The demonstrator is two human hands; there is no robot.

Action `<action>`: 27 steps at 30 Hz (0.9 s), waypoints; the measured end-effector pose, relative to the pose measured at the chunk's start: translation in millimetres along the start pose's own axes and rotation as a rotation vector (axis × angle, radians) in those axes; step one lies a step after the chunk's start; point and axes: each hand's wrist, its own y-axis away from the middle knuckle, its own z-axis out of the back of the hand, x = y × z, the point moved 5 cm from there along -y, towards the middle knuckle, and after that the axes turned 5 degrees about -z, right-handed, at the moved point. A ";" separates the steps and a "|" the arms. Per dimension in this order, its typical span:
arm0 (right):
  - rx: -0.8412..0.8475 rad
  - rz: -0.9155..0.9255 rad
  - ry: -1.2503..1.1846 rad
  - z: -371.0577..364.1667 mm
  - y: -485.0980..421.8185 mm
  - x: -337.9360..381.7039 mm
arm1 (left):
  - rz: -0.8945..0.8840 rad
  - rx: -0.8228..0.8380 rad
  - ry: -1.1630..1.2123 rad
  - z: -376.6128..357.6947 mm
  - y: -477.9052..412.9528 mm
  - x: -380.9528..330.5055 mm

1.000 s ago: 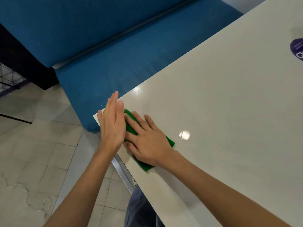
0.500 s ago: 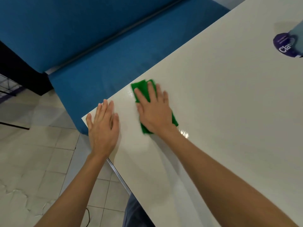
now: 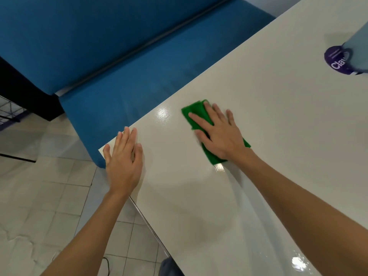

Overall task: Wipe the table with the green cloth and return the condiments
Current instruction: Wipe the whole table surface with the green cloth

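The green cloth (image 3: 196,112) lies flat on the glossy white table (image 3: 278,120), a little in from its left edge. My right hand (image 3: 218,134) presses down on it with fingers spread, covering its middle; green shows at the far end and the near corner. My left hand (image 3: 123,160) rests palm down on the table's near left corner, fingers apart, holding nothing. No condiments are in view.
A pale blue object (image 3: 358,50) stands on a round purple sticker (image 3: 336,60) at the table's far right. A blue upholstered bench (image 3: 139,72) runs along the table's left side. Pale floor tiles (image 3: 43,196) lie below the corner.
My right hand has slid the cloth from the near left corner away across the table. My left hand came off the cloth and settled flat on the corner.
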 end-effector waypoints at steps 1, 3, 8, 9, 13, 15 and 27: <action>-0.015 -0.066 0.000 -1.0 -9.1 2.6 | 0.001 0.001 -0.004 0.2 0.5 -0.1; -0.036 -0.188 -0.014 -4.1 -22.5 16.2 | 0.005 0.004 -0.012 1.3 -0.7 0.6; -0.045 -0.125 -0.064 -20.5 -9.0 84.8 | 0.001 0.018 -0.016 1.4 -4.0 2.3; -0.035 -0.057 -0.075 -23.8 4.1 97.5 | -0.005 0.023 -0.016 1.3 -3.1 2.6; 0.004 0.192 -0.083 -26.0 76.0 101.7 | -0.029 0.045 -0.035 2.4 -1.4 4.4; 0.027 0.235 -0.061 -20.2 99.7 73.0 | -0.035 0.053 -0.059 0.4 -0.4 3.1; -0.058 -0.386 -0.038 4.0 -66.2 -5.3 | -0.023 0.015 -0.034 -4.1 -1.7 0.0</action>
